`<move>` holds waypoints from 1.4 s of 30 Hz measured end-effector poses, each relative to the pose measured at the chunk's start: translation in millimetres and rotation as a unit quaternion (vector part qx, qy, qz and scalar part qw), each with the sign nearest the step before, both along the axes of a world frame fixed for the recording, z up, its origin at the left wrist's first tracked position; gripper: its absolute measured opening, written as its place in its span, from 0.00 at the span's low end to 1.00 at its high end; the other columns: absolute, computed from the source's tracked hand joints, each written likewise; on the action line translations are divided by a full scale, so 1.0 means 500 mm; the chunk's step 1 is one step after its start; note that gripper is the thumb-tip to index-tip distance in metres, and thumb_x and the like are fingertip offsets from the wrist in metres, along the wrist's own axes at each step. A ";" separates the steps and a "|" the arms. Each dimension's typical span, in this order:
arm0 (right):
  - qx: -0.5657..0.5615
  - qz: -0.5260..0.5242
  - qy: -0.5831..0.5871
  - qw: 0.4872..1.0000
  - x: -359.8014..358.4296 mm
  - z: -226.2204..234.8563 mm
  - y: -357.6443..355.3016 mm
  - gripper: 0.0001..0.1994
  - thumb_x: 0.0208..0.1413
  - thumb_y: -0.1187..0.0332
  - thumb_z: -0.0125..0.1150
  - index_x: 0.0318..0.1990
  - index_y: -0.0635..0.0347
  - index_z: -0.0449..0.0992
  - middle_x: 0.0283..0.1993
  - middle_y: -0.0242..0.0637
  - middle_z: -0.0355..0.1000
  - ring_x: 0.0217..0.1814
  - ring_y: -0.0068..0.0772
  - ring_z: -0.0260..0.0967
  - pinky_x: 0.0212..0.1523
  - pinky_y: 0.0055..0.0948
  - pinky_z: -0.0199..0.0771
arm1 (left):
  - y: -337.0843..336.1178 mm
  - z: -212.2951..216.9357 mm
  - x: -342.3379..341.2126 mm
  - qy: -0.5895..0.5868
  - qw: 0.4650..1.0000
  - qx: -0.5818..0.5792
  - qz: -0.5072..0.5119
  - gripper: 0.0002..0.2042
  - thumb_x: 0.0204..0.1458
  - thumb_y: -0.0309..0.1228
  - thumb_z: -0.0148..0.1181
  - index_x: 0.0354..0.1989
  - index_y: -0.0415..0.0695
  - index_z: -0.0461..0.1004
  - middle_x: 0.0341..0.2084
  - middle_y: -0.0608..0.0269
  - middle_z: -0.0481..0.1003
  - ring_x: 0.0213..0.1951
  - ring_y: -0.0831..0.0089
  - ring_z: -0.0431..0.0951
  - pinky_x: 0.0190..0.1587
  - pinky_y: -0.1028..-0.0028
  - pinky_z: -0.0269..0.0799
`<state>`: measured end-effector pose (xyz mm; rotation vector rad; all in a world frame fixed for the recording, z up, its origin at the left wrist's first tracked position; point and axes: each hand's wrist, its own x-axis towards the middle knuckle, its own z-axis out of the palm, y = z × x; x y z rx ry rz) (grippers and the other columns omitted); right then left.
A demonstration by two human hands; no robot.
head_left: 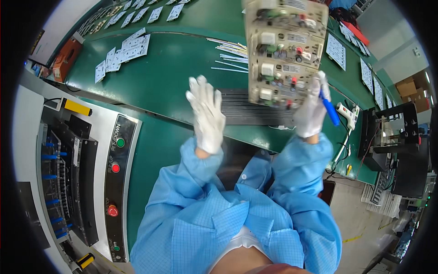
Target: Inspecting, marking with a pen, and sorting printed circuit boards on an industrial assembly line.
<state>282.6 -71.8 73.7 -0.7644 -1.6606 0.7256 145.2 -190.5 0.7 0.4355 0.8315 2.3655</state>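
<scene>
A beige circuit board panel (279, 61) is held up at the upper right, with several rows of mounted parts, white blocks and red and green components. My right hand (311, 107), in a white glove, grips its lower right edge. The same hand holds a blue pen (331, 112), which slants down beside the fingers. To the left of the panel, my left hand (206, 114), also gloved in white, is raised with fingers stretched out, touching nothing. Whatever the right fingers do behind the panel is hidden.
A black ribbed strip (235, 109) lies on the green table (159, 82) under the panel. White boards (132, 48) and thin sticks (230, 64) lie farther back. A machine control panel (117, 182) stands left; a white power strip (349, 116) and black fixture (397, 148) stand right.
</scene>
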 end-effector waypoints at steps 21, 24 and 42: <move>0.192 0.259 -0.513 0.796 0.033 0.056 0.059 0.11 0.58 0.60 0.54 0.33 0.58 0.69 0.16 0.44 0.66 0.20 0.48 0.69 0.21 0.41 0.67 | 0.053 0.183 -0.123 0.840 0.414 -0.313 -0.155 0.16 0.56 0.45 0.48 0.29 0.46 0.73 0.22 0.52 0.75 0.27 0.58 0.77 0.30 0.61 0.72; 0.241 0.256 -0.514 0.783 0.035 0.055 0.058 0.14 0.58 0.57 0.54 0.33 0.60 0.68 0.16 0.46 0.66 0.19 0.49 0.69 0.20 0.42 0.67 | 0.041 0.157 -0.125 0.878 0.446 -0.172 -0.018 0.15 0.52 0.44 0.52 0.21 0.48 0.72 0.13 0.60 0.71 0.19 0.59 0.74 0.22 0.61 0.69; 0.238 0.135 -0.436 0.857 0.055 0.051 0.216 0.09 0.56 0.61 0.58 0.35 0.57 0.70 0.18 0.47 0.65 0.21 0.51 0.67 0.24 0.44 0.65 | 0.089 0.141 -0.436 0.674 0.645 -0.324 0.159 0.21 0.63 0.38 0.42 0.57 0.35 0.63 0.34 0.45 0.75 0.32 0.61 0.75 0.35 0.68 0.68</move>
